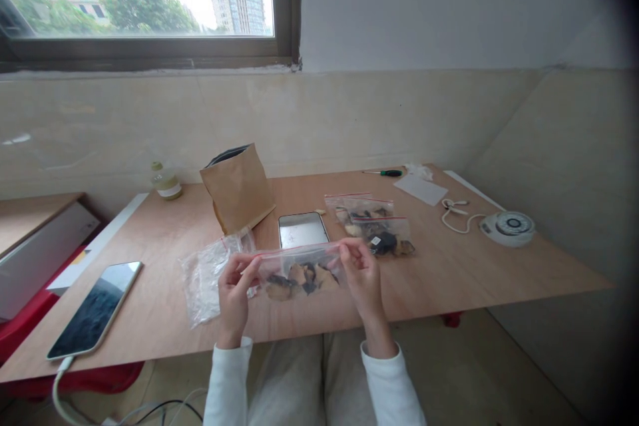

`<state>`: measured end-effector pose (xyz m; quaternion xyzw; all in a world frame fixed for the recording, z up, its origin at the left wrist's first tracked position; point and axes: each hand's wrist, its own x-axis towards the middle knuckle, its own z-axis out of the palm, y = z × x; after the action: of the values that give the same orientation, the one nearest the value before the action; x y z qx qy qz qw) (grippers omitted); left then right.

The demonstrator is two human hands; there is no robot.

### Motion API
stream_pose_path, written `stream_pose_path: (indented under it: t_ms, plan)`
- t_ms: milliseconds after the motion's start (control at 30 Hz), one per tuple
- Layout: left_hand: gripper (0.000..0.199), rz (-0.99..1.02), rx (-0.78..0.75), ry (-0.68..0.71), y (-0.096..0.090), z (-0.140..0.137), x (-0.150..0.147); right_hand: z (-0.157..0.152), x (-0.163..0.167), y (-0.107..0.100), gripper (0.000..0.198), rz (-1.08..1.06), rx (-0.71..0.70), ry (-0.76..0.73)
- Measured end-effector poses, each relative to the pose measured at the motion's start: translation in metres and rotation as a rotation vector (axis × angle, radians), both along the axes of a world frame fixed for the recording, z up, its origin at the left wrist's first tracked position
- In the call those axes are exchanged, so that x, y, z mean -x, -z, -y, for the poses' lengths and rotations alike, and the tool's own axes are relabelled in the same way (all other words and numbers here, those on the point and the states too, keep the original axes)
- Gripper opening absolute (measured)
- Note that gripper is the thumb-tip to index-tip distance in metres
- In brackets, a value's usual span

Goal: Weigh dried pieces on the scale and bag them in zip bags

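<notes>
A clear zip bag with brown and dark dried pieces inside hangs between my two hands above the table's front edge. My left hand pinches its top left corner, and my right hand pinches the top right corner. A red line runs along the bag's upper edge. Just behind it lies a flat device with a pale, shiny top, perhaps a small scale. Beside my left hand is a pile of clear plastic bags. Several filled zip bags lie beyond my right hand.
An open kraft paper bag stands at the back of the wooden table. On the left are a phone with a cable and a small bottle. A screwdriver, white paper and a round white device lie to the right.
</notes>
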<state>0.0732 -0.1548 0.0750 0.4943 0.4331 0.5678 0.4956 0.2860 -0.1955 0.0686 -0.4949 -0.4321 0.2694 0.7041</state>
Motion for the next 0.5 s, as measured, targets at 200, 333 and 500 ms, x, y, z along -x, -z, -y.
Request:
stream_pose_path:
  t_ms: [200,333,500]
  plan:
    - [0.023,-0.125,-0.092,-0.088,-0.0030,0.0017,-0.0007,-0.0016,-0.0007,0.0033,0.020,-0.015,0.009,0.009]
    - [0.024,-0.056,-0.085,-0.116,-0.0016,0.0012,-0.0061,-0.0045,0.0014,0.0067,0.022,-0.098,0.053,-0.098]
    - [0.025,-0.071,-0.105,-0.145,0.0040,-0.0038,-0.0086,-0.0072,0.0050,0.0081,0.024,-0.136,0.067,-0.113]
